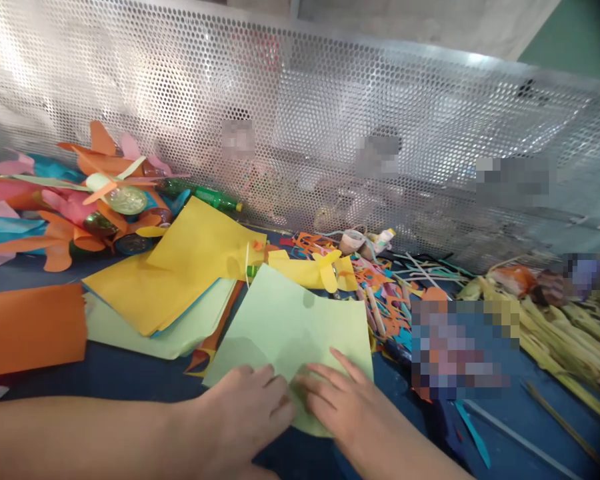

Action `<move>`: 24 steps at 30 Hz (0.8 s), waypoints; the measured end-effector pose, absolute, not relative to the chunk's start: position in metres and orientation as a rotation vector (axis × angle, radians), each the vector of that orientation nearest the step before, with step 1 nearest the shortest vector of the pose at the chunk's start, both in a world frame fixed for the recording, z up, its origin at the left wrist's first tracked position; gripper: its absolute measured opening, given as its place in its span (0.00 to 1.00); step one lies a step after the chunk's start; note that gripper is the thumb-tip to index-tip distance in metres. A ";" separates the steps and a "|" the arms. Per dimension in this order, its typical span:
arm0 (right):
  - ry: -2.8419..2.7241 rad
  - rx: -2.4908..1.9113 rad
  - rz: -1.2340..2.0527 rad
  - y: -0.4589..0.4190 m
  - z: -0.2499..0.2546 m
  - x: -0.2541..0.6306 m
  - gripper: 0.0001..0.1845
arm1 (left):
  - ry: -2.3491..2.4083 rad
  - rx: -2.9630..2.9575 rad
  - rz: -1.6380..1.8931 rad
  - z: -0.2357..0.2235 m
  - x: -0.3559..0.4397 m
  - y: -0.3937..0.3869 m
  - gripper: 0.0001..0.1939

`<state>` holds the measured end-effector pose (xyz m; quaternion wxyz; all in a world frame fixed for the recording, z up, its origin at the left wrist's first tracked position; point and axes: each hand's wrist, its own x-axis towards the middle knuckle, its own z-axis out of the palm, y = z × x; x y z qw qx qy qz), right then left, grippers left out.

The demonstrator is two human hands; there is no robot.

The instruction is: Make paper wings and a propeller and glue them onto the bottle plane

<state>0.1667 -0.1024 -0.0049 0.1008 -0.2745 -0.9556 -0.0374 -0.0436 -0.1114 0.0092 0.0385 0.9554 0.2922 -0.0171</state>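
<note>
A pale green sheet of paper [290, 327] lies in front of me, its near edge curving up around my fingers. My left hand [247, 407] is at the sheet's near left part, fingers bent and close together on the paper, the thumb mostly hidden below. On the near right part rests my right hand [343, 403], its fingers spread over the paper. Beyond the sheet is a yellow paper piece [295, 272] with petal-like parts. Left of it, yellow sheets [195, 250] overlap more pale green sheets [150, 330].
Orange paper [35, 327] lies at the left. Behind it are bottles with paper petals [125, 193] and a green bottle [210, 198]. Colourful paper scraps [380, 287] cover the middle right; dried husks [545, 333] lie far right. A perforated metal panel [305, 120] runs along the back.
</note>
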 end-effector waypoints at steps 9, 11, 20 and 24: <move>-2.802 -0.944 -0.203 -0.109 -0.005 0.171 0.09 | 0.824 3.097 0.124 -0.007 -0.044 -0.105 0.09; -2.761 -0.934 -0.244 -0.111 -0.008 0.173 0.06 | 0.799 3.168 0.218 -0.015 -0.044 -0.106 0.05; -2.602 -0.800 -0.181 -0.112 -0.015 0.187 0.08 | 0.837 3.104 0.414 -0.017 -0.043 -0.114 0.04; -2.603 -0.765 -0.166 -0.112 -0.013 0.190 0.08 | 0.908 3.134 0.312 -0.020 -0.043 -0.117 0.04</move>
